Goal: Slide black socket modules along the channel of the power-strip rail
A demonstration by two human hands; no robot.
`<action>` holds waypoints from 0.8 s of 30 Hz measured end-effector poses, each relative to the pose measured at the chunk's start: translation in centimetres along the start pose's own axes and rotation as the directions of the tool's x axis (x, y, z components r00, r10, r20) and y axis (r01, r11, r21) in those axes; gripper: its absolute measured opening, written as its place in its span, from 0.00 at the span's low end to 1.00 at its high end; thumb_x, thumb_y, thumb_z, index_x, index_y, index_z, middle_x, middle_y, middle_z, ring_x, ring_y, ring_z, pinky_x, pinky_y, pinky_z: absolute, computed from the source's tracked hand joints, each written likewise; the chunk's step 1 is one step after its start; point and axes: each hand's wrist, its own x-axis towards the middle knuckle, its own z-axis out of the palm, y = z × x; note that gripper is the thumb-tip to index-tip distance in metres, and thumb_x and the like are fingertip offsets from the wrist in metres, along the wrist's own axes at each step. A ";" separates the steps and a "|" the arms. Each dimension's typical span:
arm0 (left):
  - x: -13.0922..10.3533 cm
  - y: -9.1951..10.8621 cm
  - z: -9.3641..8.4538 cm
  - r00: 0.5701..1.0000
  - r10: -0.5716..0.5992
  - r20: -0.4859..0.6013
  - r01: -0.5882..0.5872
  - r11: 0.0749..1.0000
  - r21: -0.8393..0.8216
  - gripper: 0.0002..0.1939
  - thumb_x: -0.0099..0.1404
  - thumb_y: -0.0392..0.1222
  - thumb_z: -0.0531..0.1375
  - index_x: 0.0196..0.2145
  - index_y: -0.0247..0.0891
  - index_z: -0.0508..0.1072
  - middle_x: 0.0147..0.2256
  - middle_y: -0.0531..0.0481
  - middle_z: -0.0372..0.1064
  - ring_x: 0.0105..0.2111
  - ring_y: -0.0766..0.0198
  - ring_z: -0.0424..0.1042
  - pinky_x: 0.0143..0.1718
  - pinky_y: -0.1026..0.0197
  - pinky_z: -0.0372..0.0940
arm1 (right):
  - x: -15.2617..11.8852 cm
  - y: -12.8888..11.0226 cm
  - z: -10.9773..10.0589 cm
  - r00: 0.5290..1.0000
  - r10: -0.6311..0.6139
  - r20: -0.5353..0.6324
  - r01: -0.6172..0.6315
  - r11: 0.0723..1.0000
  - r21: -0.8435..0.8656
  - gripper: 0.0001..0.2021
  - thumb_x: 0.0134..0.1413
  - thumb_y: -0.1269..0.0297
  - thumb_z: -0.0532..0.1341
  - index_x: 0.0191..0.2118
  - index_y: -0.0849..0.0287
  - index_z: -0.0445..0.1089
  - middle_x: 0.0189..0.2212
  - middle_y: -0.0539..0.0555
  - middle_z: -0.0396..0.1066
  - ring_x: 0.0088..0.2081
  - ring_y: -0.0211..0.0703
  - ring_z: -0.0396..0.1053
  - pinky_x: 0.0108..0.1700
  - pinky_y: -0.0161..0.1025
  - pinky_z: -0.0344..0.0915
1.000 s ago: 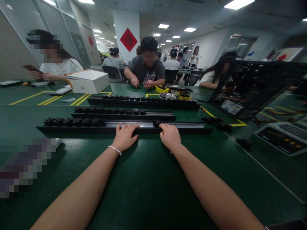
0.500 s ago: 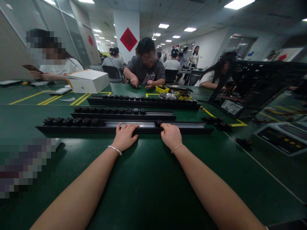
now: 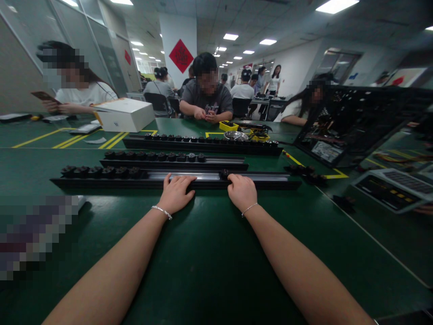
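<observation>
Your right hand [image 3: 242,189], fingers curled, meets the lone black socket module [image 3: 223,174], its hold unclear; your left hand [image 3: 176,194] rests loosely spread on the nearest black rail [image 3: 267,184].

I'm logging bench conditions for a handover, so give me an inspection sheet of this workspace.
Surface: green tabletop, yellow lines marked on it.
Work items: front rail; black pieces at its left, lone piece farther right; two more rails behind.
Clutter: white box, black case.
Hands: left hand over the front rail; right hand at the lone piece, grip unclear.
Cables: loose wires, far right.
Surroundings: people seated opposite.
</observation>
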 end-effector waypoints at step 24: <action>-0.1 -0.1 0.0 1.000 0.008 -0.005 -0.008 1.000 0.005 0.22 0.61 0.47 0.52 0.53 0.49 0.63 0.50 0.51 0.69 0.52 0.54 0.63 0.60 0.41 0.36 | 0.1 0.6 0.2 0.997 0.071 -0.034 -0.071 0.998 0.002 0.12 0.53 0.71 0.50 0.38 0.58 0.69 0.36 0.55 0.73 0.39 0.44 0.67 0.43 0.39 0.57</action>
